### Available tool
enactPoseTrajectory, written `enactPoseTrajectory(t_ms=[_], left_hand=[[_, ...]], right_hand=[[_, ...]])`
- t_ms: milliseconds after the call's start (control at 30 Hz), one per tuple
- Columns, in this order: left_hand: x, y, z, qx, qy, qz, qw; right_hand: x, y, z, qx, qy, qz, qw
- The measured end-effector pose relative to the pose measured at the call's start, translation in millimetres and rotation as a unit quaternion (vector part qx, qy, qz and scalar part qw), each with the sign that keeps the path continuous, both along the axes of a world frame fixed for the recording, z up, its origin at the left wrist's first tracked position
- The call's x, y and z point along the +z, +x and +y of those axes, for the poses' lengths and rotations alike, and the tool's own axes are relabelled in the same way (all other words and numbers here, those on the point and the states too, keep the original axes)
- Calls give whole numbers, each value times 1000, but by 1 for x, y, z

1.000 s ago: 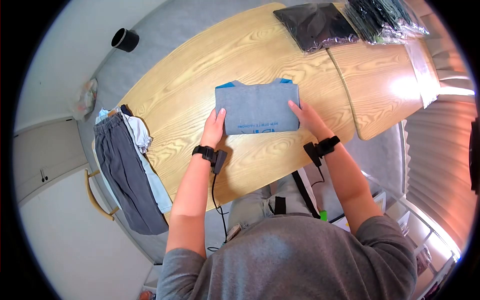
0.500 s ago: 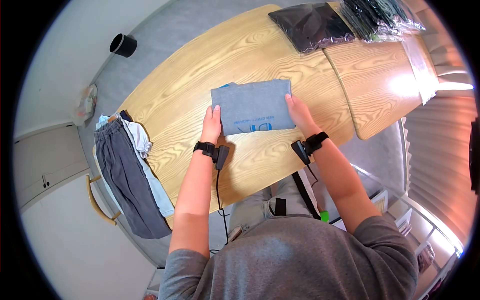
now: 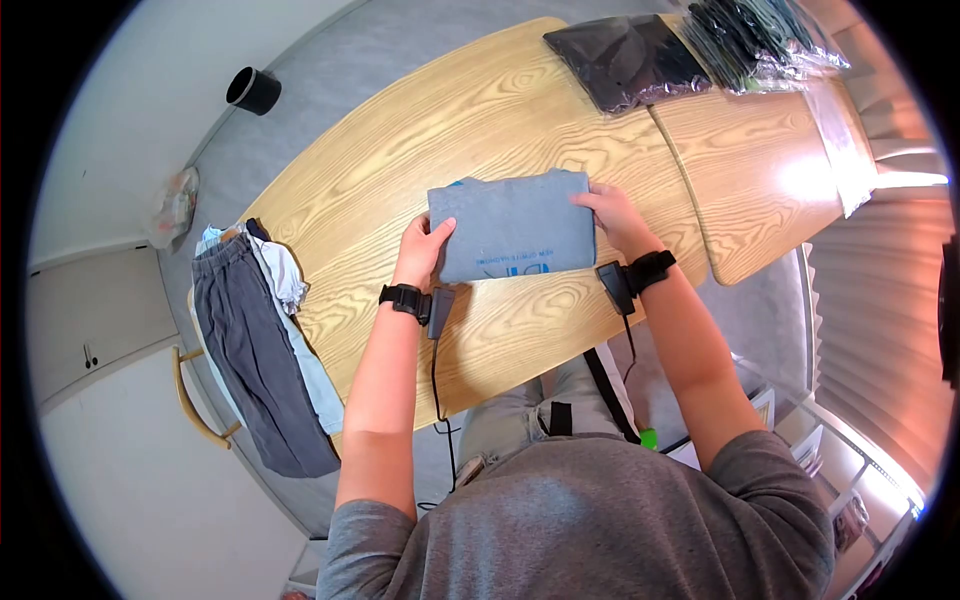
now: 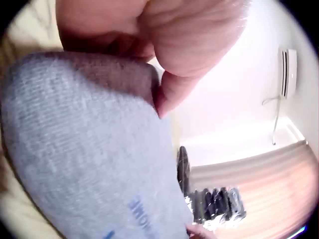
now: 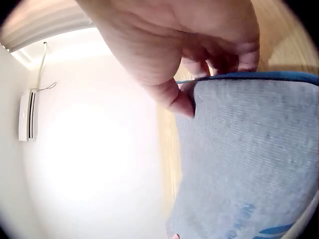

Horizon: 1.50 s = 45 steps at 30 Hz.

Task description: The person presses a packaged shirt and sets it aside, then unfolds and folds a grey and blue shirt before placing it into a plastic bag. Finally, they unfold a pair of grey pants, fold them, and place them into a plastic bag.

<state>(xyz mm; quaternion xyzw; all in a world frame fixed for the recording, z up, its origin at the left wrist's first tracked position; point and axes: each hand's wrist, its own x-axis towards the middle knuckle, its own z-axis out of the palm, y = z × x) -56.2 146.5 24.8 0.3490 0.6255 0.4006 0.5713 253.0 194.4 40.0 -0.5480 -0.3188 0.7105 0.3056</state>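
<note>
A folded grey shirt (image 3: 510,225) with blue lettering is held between both hands over the table in the head view. Its left side is gripped by my left hand (image 3: 418,250), thumb on top and the other fingers underneath. My right hand (image 3: 617,218) pinches the right side near the far corner, its thumb across the upper face. Close up in the left wrist view, the knit cloth (image 4: 89,139) bends over in a rounded fold. Blue trim (image 5: 269,75) runs along the gripped edge in the right wrist view, where the fingers curl beneath it.
The wooden table (image 3: 400,140) spreads around the shirt. Dark clothes in a clear bag (image 3: 625,65) and a stack of bagged garments (image 3: 765,45) lie at its far right. Grey trousers (image 3: 260,350) and pale clothes hang at the left edge. A black bin (image 3: 254,91) stands on the floor.
The shirt has shifted and tilted slightly in the hands, and the blue patches at its far corners are mostly hidden now. The right thumb lies further onto the cloth.
</note>
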Motion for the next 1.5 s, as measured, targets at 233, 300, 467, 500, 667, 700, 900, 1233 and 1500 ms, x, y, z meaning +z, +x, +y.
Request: enactPoseTrajectory(t_ms=[233,300,467,500,667,700,900,1233,1500], left_hand=[[77,16,-48,7,237,110,965],[71,4,-68,-23,227,154,961],[46,-6,-122,-255,254,372,856],[51,-4,-123,-273,233,372,856],[63,30,-95,-179,310,393,847],[60,41,-85,-205,302,408,837],[17,95,-57,-249,241,575,741],[-3,99,-59,-250,187,615,724],[9,104,-58,-282,137,630,711]], right_hand=[[68,3,-36,19,179,-17,984],[66,17,-48,48,439,-213,871],[25,66,-92,189,463,-356,790],[25,69,-95,238,448,-390,768],[19,35,-83,127,423,-375,815],[19,16,-74,103,478,-391,780],[4,-47,-50,203,532,-529,630],[-16,-45,-49,260,490,-548,626],[34,-2,-45,284,501,-504,644]])
